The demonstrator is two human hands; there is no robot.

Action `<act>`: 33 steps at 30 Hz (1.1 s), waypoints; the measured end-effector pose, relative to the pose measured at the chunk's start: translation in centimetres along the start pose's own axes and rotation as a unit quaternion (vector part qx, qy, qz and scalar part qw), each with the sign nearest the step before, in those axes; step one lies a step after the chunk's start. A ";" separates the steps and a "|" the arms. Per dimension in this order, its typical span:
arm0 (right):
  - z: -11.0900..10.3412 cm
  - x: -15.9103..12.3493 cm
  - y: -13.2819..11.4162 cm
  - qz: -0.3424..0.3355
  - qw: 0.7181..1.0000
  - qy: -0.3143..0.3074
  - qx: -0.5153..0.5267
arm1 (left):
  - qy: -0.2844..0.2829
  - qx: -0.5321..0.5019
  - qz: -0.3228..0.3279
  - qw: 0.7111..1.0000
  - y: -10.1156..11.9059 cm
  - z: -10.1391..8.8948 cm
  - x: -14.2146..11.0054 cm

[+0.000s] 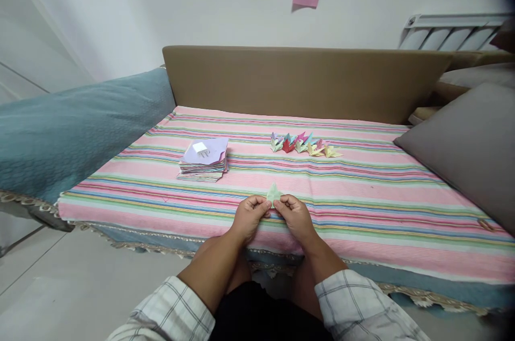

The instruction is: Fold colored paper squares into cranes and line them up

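Observation:
A small piece of folded pale green paper (274, 194) is held up over the near part of the striped cloth, its pointed tip facing away from me. My left hand (251, 216) pinches its left edge between thumb and fingers. On the opposite edge, my right hand (296, 217) has the same kind of pinch, thumb in front. Beyond both hands, several folded paper cranes (300, 144) in mixed colours stand close together in rows. To the left sits a stack of paper sheets (203, 165), a purple one on top.
A small white block (199, 147) rests on the stack. The striped cloth (362, 191) covers the seat, with a brown backrest (298, 83) behind. A grey cushion (466, 142) leans at right, near a small brown ring-like item (486, 224). A blue-covered armrest (88, 121) bounds the left.

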State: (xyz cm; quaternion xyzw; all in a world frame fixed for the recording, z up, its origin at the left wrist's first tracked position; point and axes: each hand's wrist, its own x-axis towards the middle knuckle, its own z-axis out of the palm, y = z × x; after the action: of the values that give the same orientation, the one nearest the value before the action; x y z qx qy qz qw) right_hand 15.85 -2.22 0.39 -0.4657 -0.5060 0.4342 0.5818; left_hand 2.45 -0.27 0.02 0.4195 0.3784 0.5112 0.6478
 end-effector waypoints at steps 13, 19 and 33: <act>0.5 -0.3 0.7 -0.095 0.992 0.063 -0.056 | 0.002 -0.042 0.042 0.998 0.1 0.3 -0.1; 0.0 -0.6 0.2 -0.118 0.991 -0.026 -0.062 | 0.010 -0.054 0.034 0.998 0.1 0.2 0.0; 0.0 -0.5 0.2 -0.107 0.990 0.012 -0.088 | 0.013 -0.012 0.053 0.998 -0.2 0.1 -0.1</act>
State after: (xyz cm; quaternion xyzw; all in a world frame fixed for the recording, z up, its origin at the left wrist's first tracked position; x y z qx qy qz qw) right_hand 15.79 -2.64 0.09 -0.4635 -0.5825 0.3175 0.5874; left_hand 2.57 -0.39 -0.14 0.4245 0.3580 0.5550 0.6194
